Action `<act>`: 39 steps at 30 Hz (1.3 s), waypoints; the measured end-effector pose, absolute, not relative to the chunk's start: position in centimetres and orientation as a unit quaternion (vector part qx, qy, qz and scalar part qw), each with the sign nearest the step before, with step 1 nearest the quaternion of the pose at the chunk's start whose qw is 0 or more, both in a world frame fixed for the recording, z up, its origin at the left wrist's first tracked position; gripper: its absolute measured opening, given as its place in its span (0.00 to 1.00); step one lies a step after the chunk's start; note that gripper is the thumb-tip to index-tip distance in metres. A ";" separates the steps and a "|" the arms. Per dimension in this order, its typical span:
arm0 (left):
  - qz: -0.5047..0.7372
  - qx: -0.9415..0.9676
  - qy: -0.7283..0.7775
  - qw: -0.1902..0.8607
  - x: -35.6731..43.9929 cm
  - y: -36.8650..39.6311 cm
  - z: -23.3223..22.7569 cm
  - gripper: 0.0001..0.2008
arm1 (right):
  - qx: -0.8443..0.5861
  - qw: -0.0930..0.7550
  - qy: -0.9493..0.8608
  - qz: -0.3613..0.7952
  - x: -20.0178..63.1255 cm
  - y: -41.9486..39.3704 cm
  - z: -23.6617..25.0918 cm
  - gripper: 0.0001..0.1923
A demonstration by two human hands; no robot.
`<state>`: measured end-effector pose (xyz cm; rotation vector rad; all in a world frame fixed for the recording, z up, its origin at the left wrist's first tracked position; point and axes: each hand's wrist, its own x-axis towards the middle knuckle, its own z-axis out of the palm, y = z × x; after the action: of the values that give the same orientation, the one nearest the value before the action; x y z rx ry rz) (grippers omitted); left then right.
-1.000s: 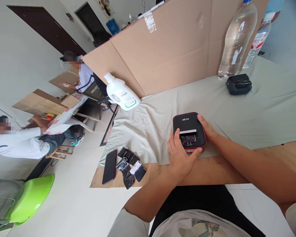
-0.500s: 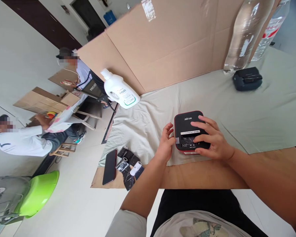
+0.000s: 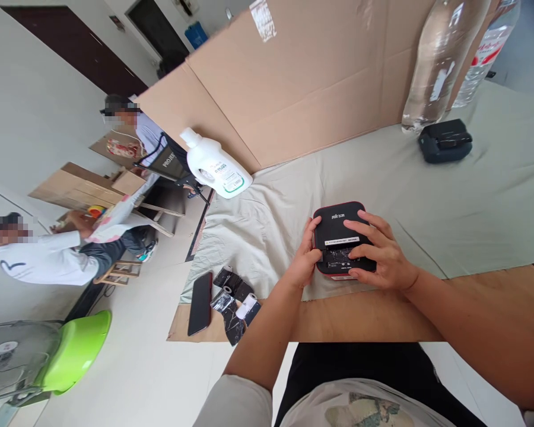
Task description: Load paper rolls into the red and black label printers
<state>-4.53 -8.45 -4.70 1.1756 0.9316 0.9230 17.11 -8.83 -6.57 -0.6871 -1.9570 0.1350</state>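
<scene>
Left hand has closed in since half a second ago, fingers now gripping the left edge of the black printer on the cloth. Right hand unchanged, spread fingers resting on top.

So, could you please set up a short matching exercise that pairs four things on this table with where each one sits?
Things:
1. small black printer
2. white jug
3. phone
4. clear bottle

Places:
A. against the cardboard wall, far right
B. between both hands
C. on bare wood at the near left edge
D. at the cloth's far left corner

Pairs: 1-B, 2-D, 3-C, 4-A
</scene>
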 end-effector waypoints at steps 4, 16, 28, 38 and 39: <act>0.406 0.480 0.417 0.657 -4.4 -8.7 -4.3 0.47 | -0.267 0.531 -0.804 0.027 16.9 -8.8 -6.7 0.07; 0.440 0.534 0.457 0.559 -5.7 -6.9 -3.0 0.40 | -0.273 0.567 -0.774 0.072 17.3 -8.0 -7.6 0.39; 0.398 0.639 0.549 0.363 -3.0 -4.1 -1.5 0.16 | -0.391 0.571 -0.712 0.117 17.9 -7.1 -8.7 0.27; 0.264 0.662 0.659 0.239 -1.5 -3.7 -1.1 0.09 | -0.415 0.592 -0.681 0.114 17.8 -6.6 -9.1 0.22; 0.247 0.674 0.651 0.249 -1.5 -3.8 -0.9 0.08 | -0.418 0.591 -0.680 0.115 17.8 -6.6 -9.2 0.22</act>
<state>-1.52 -3.80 -0.91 1.8349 1.7733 0.6719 17.78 -6.55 -9.15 -0.9722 -1.5827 0.2665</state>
